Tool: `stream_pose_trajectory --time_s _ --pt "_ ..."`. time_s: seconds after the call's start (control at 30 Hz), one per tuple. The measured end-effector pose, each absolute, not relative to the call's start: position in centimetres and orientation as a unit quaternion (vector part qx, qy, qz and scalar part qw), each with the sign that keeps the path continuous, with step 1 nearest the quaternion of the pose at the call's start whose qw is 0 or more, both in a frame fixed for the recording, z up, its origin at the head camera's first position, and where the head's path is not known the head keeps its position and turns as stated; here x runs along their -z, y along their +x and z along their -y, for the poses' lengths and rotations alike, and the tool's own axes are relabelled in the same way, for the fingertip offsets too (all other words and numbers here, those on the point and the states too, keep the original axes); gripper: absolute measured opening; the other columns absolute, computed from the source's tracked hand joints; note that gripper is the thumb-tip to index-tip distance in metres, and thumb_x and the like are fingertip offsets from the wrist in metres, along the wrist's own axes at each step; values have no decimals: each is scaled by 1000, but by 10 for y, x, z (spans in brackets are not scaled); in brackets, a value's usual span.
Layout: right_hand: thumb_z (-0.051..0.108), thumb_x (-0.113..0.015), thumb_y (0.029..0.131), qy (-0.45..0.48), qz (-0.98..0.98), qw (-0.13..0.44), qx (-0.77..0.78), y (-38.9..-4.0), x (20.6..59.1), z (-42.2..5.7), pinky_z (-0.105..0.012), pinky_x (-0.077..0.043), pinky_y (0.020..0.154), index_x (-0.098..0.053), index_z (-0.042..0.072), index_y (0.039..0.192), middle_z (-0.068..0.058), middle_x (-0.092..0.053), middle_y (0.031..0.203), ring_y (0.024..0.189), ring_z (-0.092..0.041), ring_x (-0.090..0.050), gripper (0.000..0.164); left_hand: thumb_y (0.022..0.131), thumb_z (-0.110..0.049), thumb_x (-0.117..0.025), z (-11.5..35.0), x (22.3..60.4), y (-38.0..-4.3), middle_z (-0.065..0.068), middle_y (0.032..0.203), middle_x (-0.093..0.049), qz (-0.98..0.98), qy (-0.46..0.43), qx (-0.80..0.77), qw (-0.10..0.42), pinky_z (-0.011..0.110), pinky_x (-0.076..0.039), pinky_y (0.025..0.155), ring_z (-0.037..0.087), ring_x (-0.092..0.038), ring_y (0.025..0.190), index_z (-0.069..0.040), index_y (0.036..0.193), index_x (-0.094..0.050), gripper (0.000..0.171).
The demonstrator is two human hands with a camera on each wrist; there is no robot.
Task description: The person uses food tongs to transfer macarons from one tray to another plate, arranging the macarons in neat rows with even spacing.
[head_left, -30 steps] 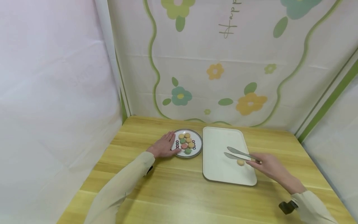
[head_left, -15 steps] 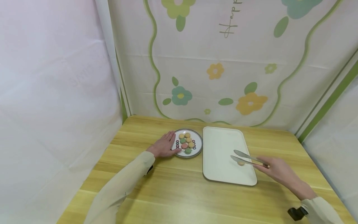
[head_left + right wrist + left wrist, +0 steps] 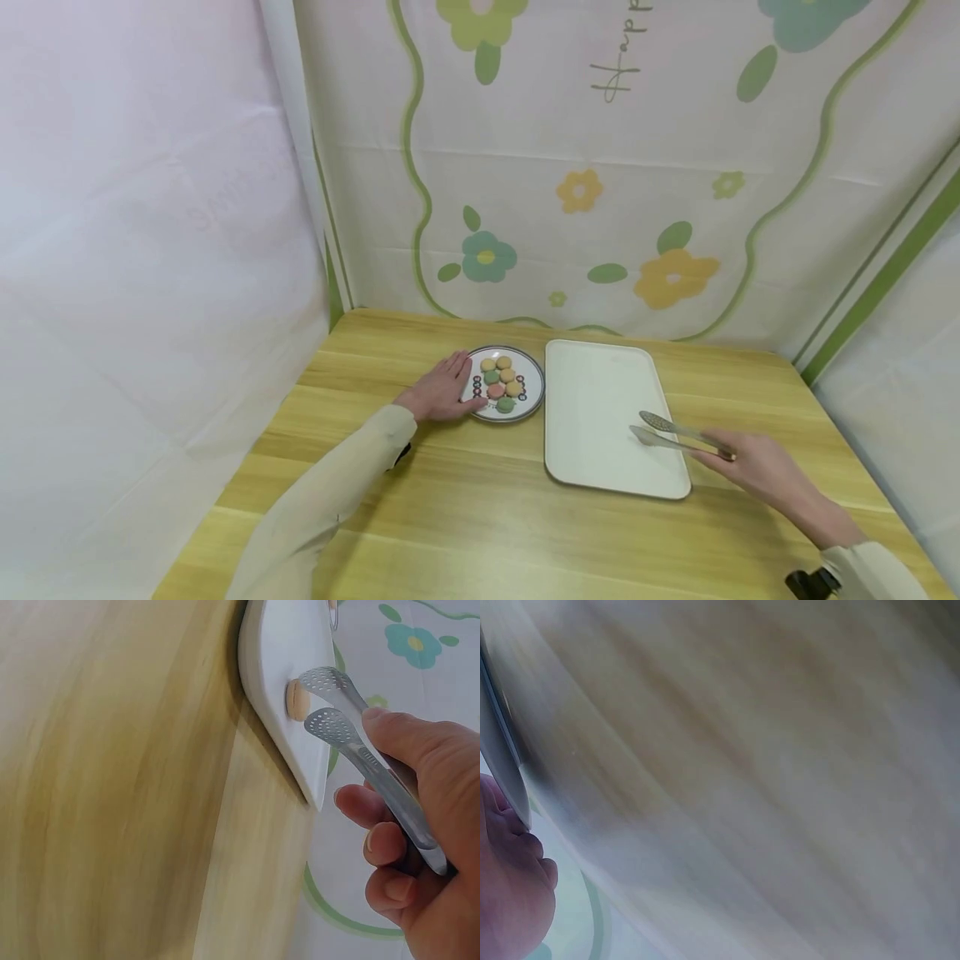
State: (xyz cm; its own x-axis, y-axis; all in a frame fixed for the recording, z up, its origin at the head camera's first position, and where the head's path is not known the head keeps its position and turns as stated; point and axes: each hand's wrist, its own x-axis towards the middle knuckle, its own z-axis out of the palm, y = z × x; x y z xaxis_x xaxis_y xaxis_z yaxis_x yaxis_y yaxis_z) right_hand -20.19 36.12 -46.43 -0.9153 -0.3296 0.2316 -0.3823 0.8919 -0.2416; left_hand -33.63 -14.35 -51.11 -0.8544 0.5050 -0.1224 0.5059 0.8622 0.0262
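My left hand rests at the left rim of a round white plate, fingers stretched along it and thumb over the near edge. Several small macarons in yellow, green and pink lie on the plate. My right hand holds metal tongs with perforated tips, the tips spread apart over the right part of a white tray. In the right wrist view a single tan macaron sits on the tray right by the tips; the tongs hide it in the head view.
The wooden table runs up to a flowered cloth backdrop. A white cloth wall stands on the left and another on the right. The tray lies just right of the plate, with a narrow gap.
My right hand has drawn the tongs rightward and toward me, so the tips now cover the lone macaron in the head view. My left hand and the plate have stayed put.
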Motion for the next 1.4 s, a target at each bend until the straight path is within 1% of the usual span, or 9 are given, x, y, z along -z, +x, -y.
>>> stream_pose_trajectory --time_s 0.17,0.23,0.37,0.5,0.67,0.9,1.03,1.27,1.4 --pt "31 -74 87 185 970 93 -129 -200 469 -365 -19 -29 45 -68 20 91 18 -46 59 49 4 -32 14 94 -74 -22 143 511 -336 20 165 -4 -962 264 4 63 40 -13 126 31 -5 154 3 156 -8 99" --pt "32 -74 87 187 969 96 -127 -200 469 -366 -19 -29 46 -69 19 93 18 -46 60 50 4 -32 15 95 -73 -23 143 509 -336 20 165 -4 -963 263 0 63 41 -13 126 31 -5 154 3 156 -8 99" --pt "32 -74 87 186 969 98 -129 -200 470 -367 -19 -29 45 -66 21 88 18 -45 59 50 4 -32 13 96 -71 -27 143 507 -336 21 165 -6 -962 264 -8 61 42 -15 126 32 -7 154 4 155 -10 97" --pt "32 -73 88 182 970 94 -134 -199 470 -366 -18 -28 45 -64 25 84 18 -43 58 49 3 -31 12 96 -71 -27 143 507 -335 21 165 -5 -962 266 -4 63 41 -14 126 32 -7 154 4 155 -9 97" --pt "33 -73 88 171 972 83 -136 -197 471 -366 -19 -28 45 -67 23 88 17 -44 59 50 3 -32 11 96 -71 -26 142 510 -336 20 165 -5 -962 264 -1 64 41 -14 126 31 -6 154 3 156 -9 97" --pt "33 -72 89 164 974 78 -137 -196 471 -365 -19 -29 45 -71 19 95 16 -46 60 50 3 -33 16 95 -73 -24 142 510 -335 20 165 -4 -963 261 0 66 41 -14 126 31 -6 154 2 156 -8 99" --pt "33 -73 88 162 975 78 -134 -196 471 -364 -19 -28 45 -72 18 96 17 -47 60 50 3 -33 16 94 -73 -25 142 510 -335 20 165 -4 -964 259 -1 64 41 -14 126 31 -6 154 2 156 -9 99" --pt "32 -72 89 158 975 75 -137 -195 470 -363 -20 -29 44 -74 12 104 15 -51 62 50 2 -34 25 95 -73 -25 142 510 -336 20 165 -5 -964 258 -4 64 41 -14 126 31 -6 154 2 156 -9 98" --pt "31 -71 90 163 974 81 -132 -197 470 -364 -19 -28 43 -73 14 102 15 -49 60 48 2 -32 21 95 -73 -26 143 512 -337 20 165 -5 -964 257 -5 64 41 -13 126 31 -5 154 2 156 -9 98"
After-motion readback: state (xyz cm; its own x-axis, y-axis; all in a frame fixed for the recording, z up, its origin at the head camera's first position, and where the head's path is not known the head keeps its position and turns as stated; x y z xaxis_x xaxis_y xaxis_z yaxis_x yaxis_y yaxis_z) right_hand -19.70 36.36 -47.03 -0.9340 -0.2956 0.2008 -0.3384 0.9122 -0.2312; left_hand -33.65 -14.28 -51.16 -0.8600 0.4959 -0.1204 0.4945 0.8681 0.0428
